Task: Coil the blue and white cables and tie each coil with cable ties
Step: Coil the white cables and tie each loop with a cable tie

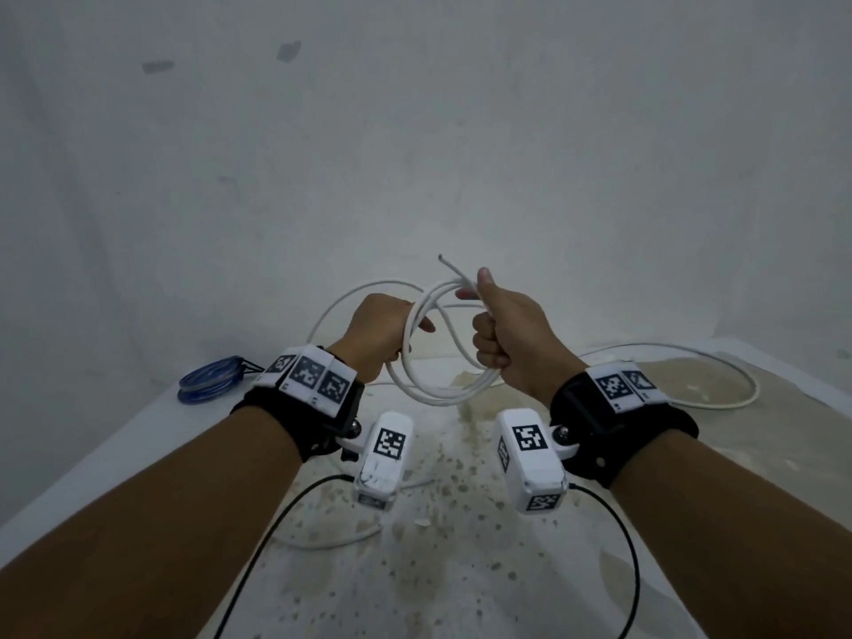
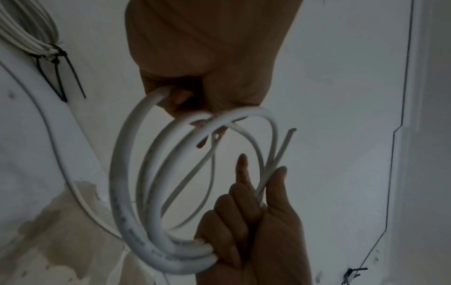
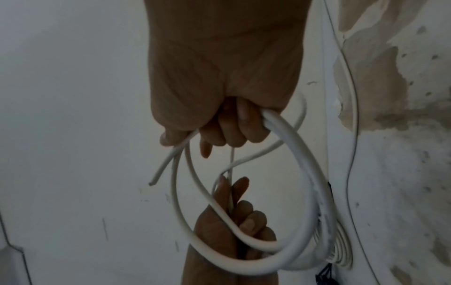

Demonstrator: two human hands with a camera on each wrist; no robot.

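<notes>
Coiling the white cable [image 1: 442,362] is the step in hand: at frame centre, above the worktop [image 1: 461,546], the left hand [image 1: 378,334] and right hand [image 1: 511,329] each curl their fingers round the loops. The slack at right still needs winding in. The blue coil [image 1: 210,379] sits centre left, apparently tied already; spare ties are hard to make out.
</notes>
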